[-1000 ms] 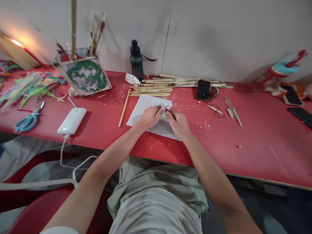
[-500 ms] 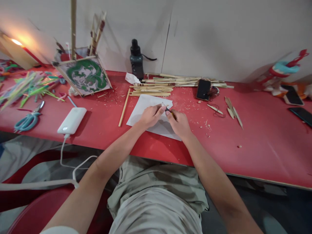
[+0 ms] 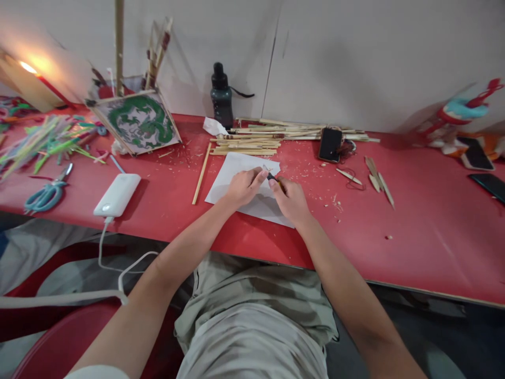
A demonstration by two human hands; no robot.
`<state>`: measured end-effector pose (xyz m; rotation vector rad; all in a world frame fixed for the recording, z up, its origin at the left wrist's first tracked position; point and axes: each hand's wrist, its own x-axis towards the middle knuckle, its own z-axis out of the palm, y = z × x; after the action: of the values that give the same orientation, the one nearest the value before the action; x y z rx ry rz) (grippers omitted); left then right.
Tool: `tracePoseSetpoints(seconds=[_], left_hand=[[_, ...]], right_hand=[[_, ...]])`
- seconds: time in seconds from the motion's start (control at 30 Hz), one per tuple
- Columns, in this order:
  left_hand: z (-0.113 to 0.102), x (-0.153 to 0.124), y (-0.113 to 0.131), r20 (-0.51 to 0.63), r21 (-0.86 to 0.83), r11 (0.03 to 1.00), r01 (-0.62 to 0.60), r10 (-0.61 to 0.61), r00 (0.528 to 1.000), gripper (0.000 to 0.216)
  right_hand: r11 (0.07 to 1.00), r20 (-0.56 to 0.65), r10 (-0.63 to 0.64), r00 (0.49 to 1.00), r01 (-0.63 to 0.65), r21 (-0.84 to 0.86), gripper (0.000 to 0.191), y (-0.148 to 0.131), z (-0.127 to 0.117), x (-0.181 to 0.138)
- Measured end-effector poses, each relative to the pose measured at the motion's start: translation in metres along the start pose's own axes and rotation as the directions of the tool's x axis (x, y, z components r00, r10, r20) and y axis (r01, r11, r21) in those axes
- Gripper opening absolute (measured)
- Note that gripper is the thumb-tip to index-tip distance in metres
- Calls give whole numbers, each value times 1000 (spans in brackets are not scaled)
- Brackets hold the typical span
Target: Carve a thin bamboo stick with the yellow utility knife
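Note:
Both my hands meet over a white sheet of paper (image 3: 232, 171) lying on the red table (image 3: 414, 231). My left hand (image 3: 243, 187) is closed, pinching a small thin sliver at its fingertips. My right hand (image 3: 291, 201) is closed round a small dark-tipped tool (image 3: 272, 178) with a bit of yellow on it, whose tip touches the sliver. A pile of bamboo strips (image 3: 252, 143) lies just beyond the paper, and a single long stick (image 3: 201, 173) lies to its left.
A white power bank (image 3: 117, 195) with a cable sits to the left, near blue scissors (image 3: 45, 193) and coloured strips (image 3: 43, 139). A green dragon lantern panel (image 3: 138, 123), a dark bottle (image 3: 221, 100), a phone (image 3: 330, 145) and cut bamboo pieces (image 3: 376, 176) lie further off.

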<state>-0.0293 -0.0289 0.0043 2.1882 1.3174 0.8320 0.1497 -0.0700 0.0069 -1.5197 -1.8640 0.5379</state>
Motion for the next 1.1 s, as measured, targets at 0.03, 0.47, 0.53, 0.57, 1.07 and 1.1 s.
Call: tracePoseSetpoints(seconds=[0.03,0.47,0.53,0.57,1.07,1.1], left_hand=[[0,0,0,1,-2,1000,-2,2,1000,66],[-3,-3,2,-4,-18,999,-31,31,1000,60],[-3,-3,3,-4,-24,1000,-19,19,1000,59],[-3,-3,3,-5,-32,999,-19,19,1000,59],[0,-2,-2,-11,-116,990,-73,72,997,59],[0,-2,-2,-13,-117,990,-74,73,997,59]], right_hand=[[1000,0,0,1000,0,1,55,0,0,0],[999,2,-1,1000,1,43,58,-1,-2,-1],[998,1,-5,1000,5,56,57,0,-2,-1],[998,-1,-10,1000,10,59,56,0,-1,-1],[995,-38,-59,998,62,84,56,2,0,1],[995,-39,-60,997,63,82,56,2,-1,1]])
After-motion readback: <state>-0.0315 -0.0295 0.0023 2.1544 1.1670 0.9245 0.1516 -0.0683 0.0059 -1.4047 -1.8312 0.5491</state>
